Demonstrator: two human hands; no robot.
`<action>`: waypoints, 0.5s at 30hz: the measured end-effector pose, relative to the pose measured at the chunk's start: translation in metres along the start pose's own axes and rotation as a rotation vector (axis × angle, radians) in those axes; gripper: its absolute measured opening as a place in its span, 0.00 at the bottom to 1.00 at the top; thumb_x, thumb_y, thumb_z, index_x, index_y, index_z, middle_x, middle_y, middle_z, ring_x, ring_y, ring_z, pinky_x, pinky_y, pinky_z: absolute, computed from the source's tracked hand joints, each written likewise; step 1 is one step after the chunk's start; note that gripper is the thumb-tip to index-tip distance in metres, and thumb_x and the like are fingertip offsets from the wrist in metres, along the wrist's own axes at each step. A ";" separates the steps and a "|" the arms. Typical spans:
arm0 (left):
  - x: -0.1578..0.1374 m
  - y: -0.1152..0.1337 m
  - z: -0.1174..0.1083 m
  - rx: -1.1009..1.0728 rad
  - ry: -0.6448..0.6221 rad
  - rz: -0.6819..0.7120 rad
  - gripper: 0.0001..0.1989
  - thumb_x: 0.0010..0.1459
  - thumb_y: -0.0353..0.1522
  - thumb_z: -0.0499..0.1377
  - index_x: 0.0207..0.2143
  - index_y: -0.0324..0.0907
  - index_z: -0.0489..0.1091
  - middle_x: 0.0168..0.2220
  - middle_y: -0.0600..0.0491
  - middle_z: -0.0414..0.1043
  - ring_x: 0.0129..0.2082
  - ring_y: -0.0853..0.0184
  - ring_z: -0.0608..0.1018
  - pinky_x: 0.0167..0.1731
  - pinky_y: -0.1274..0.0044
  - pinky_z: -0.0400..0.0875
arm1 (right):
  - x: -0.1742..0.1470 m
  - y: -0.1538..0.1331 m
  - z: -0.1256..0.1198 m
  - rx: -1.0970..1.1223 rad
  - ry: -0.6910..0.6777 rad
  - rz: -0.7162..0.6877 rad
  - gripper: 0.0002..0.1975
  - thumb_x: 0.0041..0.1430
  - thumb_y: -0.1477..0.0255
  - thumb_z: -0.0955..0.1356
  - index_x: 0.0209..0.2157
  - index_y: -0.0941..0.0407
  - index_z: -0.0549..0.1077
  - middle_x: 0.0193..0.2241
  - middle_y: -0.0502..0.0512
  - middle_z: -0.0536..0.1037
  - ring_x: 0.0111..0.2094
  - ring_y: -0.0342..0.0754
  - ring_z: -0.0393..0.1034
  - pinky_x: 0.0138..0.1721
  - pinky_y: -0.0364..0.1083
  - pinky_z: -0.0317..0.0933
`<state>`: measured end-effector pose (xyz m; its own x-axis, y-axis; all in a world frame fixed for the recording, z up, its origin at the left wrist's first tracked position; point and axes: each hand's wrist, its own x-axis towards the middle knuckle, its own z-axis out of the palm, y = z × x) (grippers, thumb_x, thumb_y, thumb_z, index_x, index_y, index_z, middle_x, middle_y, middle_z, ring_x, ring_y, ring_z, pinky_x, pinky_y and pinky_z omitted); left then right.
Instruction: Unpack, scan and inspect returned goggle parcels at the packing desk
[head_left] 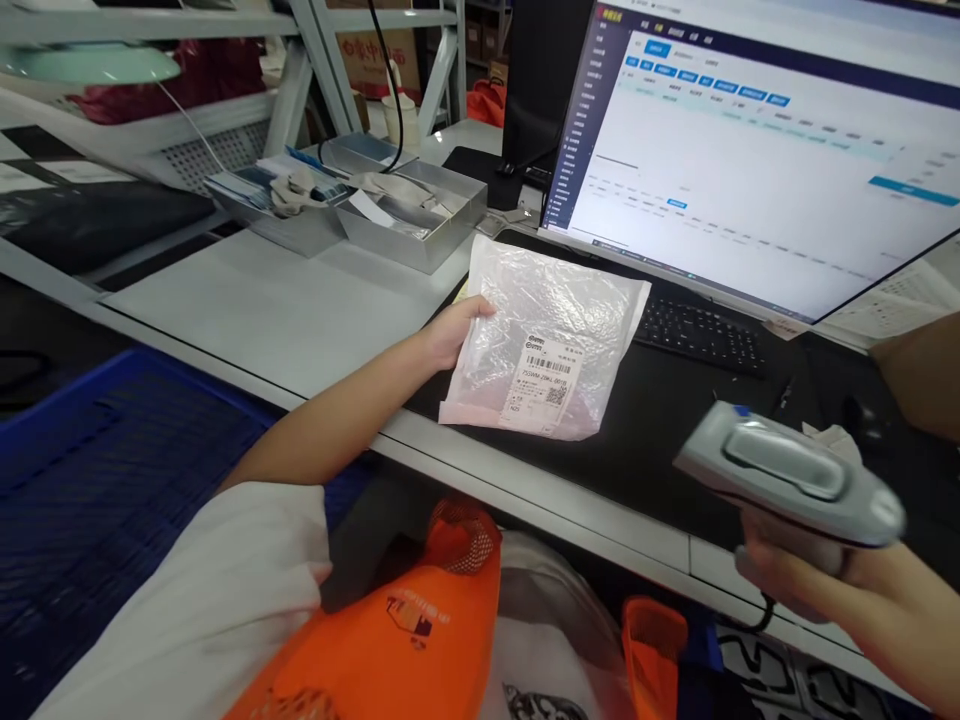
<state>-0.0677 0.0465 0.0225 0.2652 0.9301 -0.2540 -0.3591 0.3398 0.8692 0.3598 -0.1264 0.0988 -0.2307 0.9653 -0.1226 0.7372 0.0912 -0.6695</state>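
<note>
My left hand [454, 330] grips the left edge of a white plastic mailer bag [487, 350], thumb on its front and the other fingers hidden behind. The bag is tilted up over the black desk mat, its face toward me. On its lower front sits a white shipping label [541, 385] with a barcode and a square code. Off to the right, my right hand [817, 570] is wrapped round the handle of a grey barcode scanner [795, 475]. The scanner's head points left toward the bag, with a gap between them.
A monitor [750, 150] stands behind a black keyboard [697, 335]. Metal trays [442, 250] with papers and cloth-like items sit at the back left. A blue crate [112, 480] is below the desk at left. A computer mouse [866, 415] lies at the right.
</note>
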 end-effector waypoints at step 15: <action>-0.007 0.005 0.001 0.217 0.177 0.013 0.20 0.44 0.33 0.65 0.42 0.34 0.76 0.38 0.42 0.81 0.40 0.49 0.82 0.48 0.60 0.76 | -0.003 0.137 -0.075 0.145 0.578 0.643 0.25 0.35 0.49 0.76 0.36 0.40 0.72 0.38 0.61 0.79 0.43 0.69 0.76 0.37 0.62 0.74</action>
<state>-0.0706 0.0418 0.0286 0.0942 0.9505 -0.2962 -0.1564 0.3080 0.9384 0.5092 -0.0980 0.0628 0.5887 0.7953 -0.1446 0.5167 -0.5078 -0.6893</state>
